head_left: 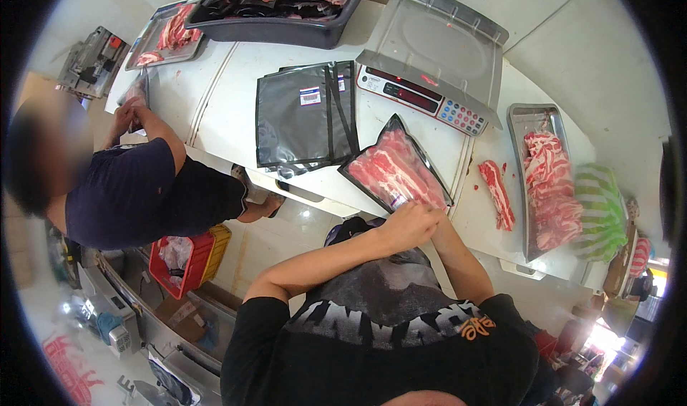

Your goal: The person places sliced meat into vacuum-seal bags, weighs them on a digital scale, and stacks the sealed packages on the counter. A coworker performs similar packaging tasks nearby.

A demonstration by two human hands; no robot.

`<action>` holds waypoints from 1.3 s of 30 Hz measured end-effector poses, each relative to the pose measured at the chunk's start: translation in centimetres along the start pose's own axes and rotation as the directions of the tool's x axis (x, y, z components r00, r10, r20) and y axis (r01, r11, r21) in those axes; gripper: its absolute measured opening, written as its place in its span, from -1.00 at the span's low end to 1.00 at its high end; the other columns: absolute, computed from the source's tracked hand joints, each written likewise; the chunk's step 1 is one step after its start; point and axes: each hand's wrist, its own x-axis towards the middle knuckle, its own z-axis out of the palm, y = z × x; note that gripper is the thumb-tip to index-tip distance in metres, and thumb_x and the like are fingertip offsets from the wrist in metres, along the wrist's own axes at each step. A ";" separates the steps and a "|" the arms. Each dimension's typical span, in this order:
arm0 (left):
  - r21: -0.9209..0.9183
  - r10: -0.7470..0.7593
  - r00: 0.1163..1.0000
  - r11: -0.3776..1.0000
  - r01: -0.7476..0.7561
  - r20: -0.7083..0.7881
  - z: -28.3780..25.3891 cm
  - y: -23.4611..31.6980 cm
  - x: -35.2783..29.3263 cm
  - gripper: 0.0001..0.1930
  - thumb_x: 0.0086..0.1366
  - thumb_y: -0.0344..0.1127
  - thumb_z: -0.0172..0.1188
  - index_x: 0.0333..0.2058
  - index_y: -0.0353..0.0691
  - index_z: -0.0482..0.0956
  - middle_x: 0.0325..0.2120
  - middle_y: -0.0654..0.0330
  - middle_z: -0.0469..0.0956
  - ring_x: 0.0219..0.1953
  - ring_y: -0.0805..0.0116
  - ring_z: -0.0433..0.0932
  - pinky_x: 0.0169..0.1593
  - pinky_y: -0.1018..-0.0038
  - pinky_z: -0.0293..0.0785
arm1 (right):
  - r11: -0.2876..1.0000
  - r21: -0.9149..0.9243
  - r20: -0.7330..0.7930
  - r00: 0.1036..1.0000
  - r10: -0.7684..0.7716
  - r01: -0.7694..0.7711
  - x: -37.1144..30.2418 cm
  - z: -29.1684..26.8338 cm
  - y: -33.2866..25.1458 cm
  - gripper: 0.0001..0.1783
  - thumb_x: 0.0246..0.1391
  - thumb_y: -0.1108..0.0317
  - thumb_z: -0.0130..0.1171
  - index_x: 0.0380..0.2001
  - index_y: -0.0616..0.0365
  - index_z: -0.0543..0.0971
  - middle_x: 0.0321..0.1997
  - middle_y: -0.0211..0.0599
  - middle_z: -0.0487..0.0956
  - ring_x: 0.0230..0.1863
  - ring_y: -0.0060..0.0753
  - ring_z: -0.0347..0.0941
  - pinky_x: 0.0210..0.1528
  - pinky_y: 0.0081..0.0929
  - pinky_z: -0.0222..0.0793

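A plastic bag with a black border [368, 164] lies at the table's near edge, filled with red and white streaked meat slices [401, 166]. My left hand [406, 225] crosses over to the bag's near end, its fingers closed on the edge. Close against it is my right hand [434, 223], partly covered by the left and closed at the same corner. To the right, a loose strip of meat [497, 195] rests on the white table [469, 223]. Further right, a long metal tray [528, 243] holds a row of similar slices.
A stack of flat black bags [290, 119] lies left of the filled one. Behind are a weighing scale [429, 55] and a dark tub [286, 32] of packed meat. A co-worker [136, 191] handles a bag at left, near another meat tray [168, 56]. A green-striped bag [597, 209] stands right.
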 end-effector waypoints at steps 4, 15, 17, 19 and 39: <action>-0.023 0.008 0.997 1.000 -0.006 0.081 -0.1 -0.6 0.0 -0.90 0.21 -0.44 0.20 -0.44 -0.34 0.53 -0.44 -0.09 0.62 -0.34 -0.21 0.64 -0.17 -0.04 0.54 | 1.000 0.013 0.019 1.000 0.004 -0.004 1.2 1.1 -0.4 -0.42 0.50 0.19 0.02 0.46 0.13 0.26 0.51 -0.15 0.33 0.45 -0.28 0.35 0.47 -0.15 0.34; -0.044 0.032 0.990 0.999 -0.026 0.138 0.0 -1.2 0.2 -0.88 0.22 -0.42 0.19 -0.32 -0.35 0.56 -0.46 -0.13 0.62 -0.32 -0.21 0.64 -0.16 -0.04 0.55 | 0.996 0.093 0.004 1.000 0.019 -0.019 2.5 2.4 -0.9 -0.40 0.50 0.19 0.02 0.49 0.12 0.23 0.51 -0.21 0.33 0.46 -0.30 0.34 0.50 -0.14 0.30; -0.041 0.021 0.986 0.999 -0.015 0.165 -0.1 -1.5 0.5 -0.89 0.21 -0.42 0.19 -0.33 -0.35 0.56 -0.45 -0.14 0.62 -0.31 -0.21 0.65 -0.17 -0.04 0.55 | 0.990 0.138 -0.009 0.999 0.031 -0.030 2.6 2.6 -1.0 -0.39 0.50 0.19 0.02 0.49 0.12 0.22 0.51 -0.21 0.33 0.47 -0.30 0.34 0.51 -0.14 0.30; -0.062 0.022 0.988 0.998 -0.013 0.153 -0.1 -1.6 0.6 -0.91 0.20 -0.43 0.21 -0.36 -0.33 0.56 -0.45 -0.12 0.62 -0.32 -0.20 0.64 -0.19 -0.03 0.55 | 0.970 0.234 -0.013 0.997 0.072 -0.067 2.8 2.4 -0.7 -0.39 0.50 0.19 0.02 0.50 0.12 0.22 0.52 -0.22 0.33 0.47 -0.30 0.34 0.51 -0.14 0.29; 0.292 -0.099 0.928 0.933 0.212 -0.359 -8.3 -10.7 -3.4 -0.63 0.38 -0.17 0.27 0.12 -0.10 0.72 0.35 0.10 0.45 0.43 -0.10 0.29 0.40 0.01 0.17 | 0.618 0.687 0.179 0.913 0.366 -0.382 2.1 -3.1 1.3 -0.35 0.59 0.01 -0.24 0.52 0.20 0.18 0.57 -0.01 0.25 0.53 -0.11 0.27 0.58 -0.09 0.16</action>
